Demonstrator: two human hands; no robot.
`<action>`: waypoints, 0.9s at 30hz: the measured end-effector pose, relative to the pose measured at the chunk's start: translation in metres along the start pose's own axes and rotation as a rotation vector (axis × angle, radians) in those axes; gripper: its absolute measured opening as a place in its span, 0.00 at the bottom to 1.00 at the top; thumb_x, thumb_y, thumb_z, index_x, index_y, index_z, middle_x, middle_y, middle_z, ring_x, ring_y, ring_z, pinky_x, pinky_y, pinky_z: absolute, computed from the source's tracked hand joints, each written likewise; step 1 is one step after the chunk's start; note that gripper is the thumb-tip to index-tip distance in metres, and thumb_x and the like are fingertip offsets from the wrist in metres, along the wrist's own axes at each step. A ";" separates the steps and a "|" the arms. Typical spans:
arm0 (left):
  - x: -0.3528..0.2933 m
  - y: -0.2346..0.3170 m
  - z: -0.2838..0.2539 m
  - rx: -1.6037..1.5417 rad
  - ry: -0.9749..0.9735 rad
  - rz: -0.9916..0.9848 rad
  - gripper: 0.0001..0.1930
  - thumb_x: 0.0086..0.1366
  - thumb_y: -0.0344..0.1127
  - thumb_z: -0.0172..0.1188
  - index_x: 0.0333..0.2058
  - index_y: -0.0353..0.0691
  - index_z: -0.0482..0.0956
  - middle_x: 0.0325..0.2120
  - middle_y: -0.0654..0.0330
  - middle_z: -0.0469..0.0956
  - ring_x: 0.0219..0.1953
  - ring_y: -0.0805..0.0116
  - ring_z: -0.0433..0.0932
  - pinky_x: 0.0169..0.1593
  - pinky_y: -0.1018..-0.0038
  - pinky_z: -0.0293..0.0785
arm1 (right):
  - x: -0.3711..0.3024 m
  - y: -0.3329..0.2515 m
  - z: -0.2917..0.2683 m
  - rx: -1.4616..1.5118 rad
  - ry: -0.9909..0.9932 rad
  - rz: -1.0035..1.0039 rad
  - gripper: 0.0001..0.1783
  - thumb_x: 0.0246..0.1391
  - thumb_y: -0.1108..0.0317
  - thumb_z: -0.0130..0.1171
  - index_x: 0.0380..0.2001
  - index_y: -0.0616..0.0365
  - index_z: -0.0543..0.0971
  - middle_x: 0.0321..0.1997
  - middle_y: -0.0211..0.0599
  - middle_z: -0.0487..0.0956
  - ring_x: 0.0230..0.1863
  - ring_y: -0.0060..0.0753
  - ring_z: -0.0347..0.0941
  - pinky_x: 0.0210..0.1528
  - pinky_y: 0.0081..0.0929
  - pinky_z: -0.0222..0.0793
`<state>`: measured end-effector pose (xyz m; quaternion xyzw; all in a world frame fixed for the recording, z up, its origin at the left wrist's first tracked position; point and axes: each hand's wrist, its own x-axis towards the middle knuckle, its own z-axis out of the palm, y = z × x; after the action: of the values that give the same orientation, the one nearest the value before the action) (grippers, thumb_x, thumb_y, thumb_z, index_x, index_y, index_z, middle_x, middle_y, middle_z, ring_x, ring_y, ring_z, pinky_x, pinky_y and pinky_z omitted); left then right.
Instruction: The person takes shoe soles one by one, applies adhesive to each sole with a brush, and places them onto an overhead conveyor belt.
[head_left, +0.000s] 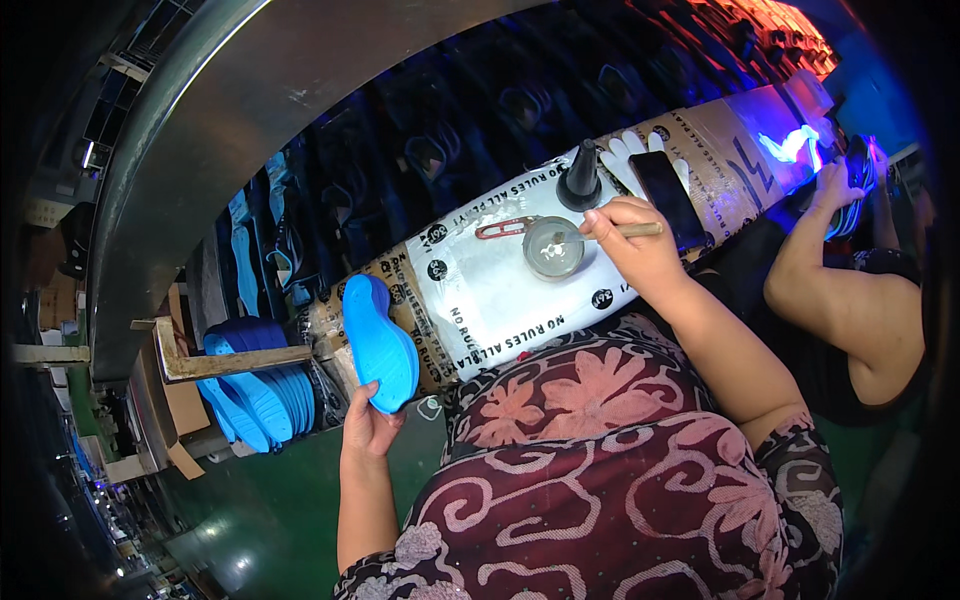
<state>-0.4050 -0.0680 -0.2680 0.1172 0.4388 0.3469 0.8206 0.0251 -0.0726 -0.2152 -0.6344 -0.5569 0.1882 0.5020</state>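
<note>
My left hand (pixel 371 428) grips the heel end of a bright blue shoe sole (pixel 388 350), thumb on its upper face. The sole is tilted at the left end of the work surface. My right hand (pixel 632 248) is closed around the wooden handle of a brush (pixel 643 230). The brush reaches over a small clear jar (pixel 545 262); its tip is hard to make out there. Red-handled thread snips (pixel 503 228) lie beside the jar. Behind it stands a black bottle with a cone-shaped nozzle (pixel 579 182).
A dark phone (pixel 668 200) and a white glove (pixel 626 150) lie past my right hand. Blue soles (pixel 270 405) are stacked at the left behind a wooden bar (pixel 235 361). A curved metal housing (pixel 135 210) arches over the left. Another person's arm (pixel 835 290) works at the right.
</note>
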 end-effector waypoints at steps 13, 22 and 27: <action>-0.002 -0.029 0.148 0.703 0.087 0.690 0.27 0.62 0.26 0.55 0.56 0.33 0.54 0.46 0.47 0.71 0.37 0.62 0.79 0.33 0.71 0.82 | -0.016 -0.026 -0.022 0.486 0.032 0.333 0.18 0.61 0.60 0.53 0.27 0.63 0.81 0.26 0.33 0.80 0.28 0.22 0.70 0.37 0.20 0.67; 0.004 -0.039 0.187 0.768 -0.025 0.974 0.24 0.57 0.24 0.59 0.51 0.28 0.62 0.42 0.49 0.76 0.41 0.64 0.78 0.48 0.70 0.74 | -0.031 -0.081 -0.019 0.192 -0.147 -0.334 0.12 0.55 0.67 0.55 0.21 0.58 0.80 0.22 0.33 0.79 0.29 0.36 0.74 0.46 0.36 0.66; 0.000 -0.038 0.190 0.836 -0.013 1.012 0.24 0.55 0.23 0.60 0.50 0.27 0.64 0.42 0.49 0.76 0.43 0.64 0.78 0.49 0.70 0.73 | -0.029 -0.086 -0.012 0.058 -0.183 -0.407 0.09 0.52 0.67 0.58 0.20 0.56 0.80 0.20 0.31 0.77 0.27 0.37 0.72 0.47 0.34 0.65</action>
<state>-0.2351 -0.0745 -0.1747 0.6203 0.4225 0.4897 0.4438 -0.0187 -0.1150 -0.1464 -0.4746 -0.7109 0.1556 0.4951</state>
